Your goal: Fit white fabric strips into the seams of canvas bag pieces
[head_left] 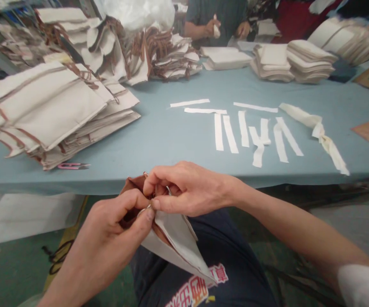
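Cream canvas with a brown trim makes up the one small bag [178, 243] held over the person's lap, just below the near edge of the blue table [171, 136]. Both hands pinch it at its top: the left hand [108, 238] closes thumb and forefinger on the brown edge, and the right hand [184, 189] curls its fingers shut on the same spot, the two touching. A thin metal piece shows between the fingertips, too small to identify. On the table lie about ten white strips [229, 132], some crossing, and one twisted white cloth strip [318, 132] to their right. One large stack of bags [53, 111] sits at the left, with pink snips [71, 166] just before it. Across the table a second person's two hands [214, 27] hold something white.
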{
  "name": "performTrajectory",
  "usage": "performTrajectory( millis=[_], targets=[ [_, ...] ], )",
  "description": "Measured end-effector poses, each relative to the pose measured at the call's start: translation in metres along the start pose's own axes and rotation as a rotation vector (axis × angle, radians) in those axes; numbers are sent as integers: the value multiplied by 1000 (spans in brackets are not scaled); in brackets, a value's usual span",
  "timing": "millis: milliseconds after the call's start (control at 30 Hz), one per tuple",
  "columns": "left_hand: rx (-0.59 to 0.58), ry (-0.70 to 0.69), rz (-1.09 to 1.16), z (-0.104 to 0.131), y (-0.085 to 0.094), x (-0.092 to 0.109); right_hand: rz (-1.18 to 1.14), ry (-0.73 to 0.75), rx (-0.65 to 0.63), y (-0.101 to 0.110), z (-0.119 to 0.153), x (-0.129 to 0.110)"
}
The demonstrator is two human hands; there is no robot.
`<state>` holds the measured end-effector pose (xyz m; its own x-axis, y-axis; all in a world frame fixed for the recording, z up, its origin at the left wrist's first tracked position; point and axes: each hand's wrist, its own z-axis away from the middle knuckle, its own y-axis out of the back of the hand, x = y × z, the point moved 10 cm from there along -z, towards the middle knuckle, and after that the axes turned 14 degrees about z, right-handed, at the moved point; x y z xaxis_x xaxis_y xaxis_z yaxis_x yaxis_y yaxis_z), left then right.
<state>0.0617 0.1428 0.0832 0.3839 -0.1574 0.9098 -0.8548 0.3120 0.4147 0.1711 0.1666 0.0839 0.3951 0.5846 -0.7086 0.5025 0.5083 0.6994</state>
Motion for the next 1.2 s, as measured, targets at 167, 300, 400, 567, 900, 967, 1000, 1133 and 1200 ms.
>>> performTrajectory(
  millis=[167, 300, 400, 567, 900, 967, 1000, 1133, 1200],
  targets=[
    [-13, 28, 266, -9, -2, -4, 429, 73, 221, 16, 7, -13],
    [-48, 24, 340, -8, -4, -3, 515, 203, 272, 17, 9, -28],
    [30, 24, 293, -3, -1, -5, 385, 157, 146, 9, 4, -20],
    [131, 57, 191, 4, 3, -9, 154, 20, -86, -9, -2, -7],
    [-198, 122, 286, 1, 1, -22, 76, -1, -78, -21, -1, 2],
    [-255, 126, 284, -3, -1, -21, 106, -17, -100, -23, -2, 3],
    [-281, 137, 274, -3, -1, -21, 125, -23, -114, -24, -3, 2],
    [-258, 171, 188, 6, 15, -33, 231, -9, -142, -20, -8, -13],
    [-176, 159, 144, 13, 28, -38, 283, 2, -142, -18, -9, -20]
  ],
)
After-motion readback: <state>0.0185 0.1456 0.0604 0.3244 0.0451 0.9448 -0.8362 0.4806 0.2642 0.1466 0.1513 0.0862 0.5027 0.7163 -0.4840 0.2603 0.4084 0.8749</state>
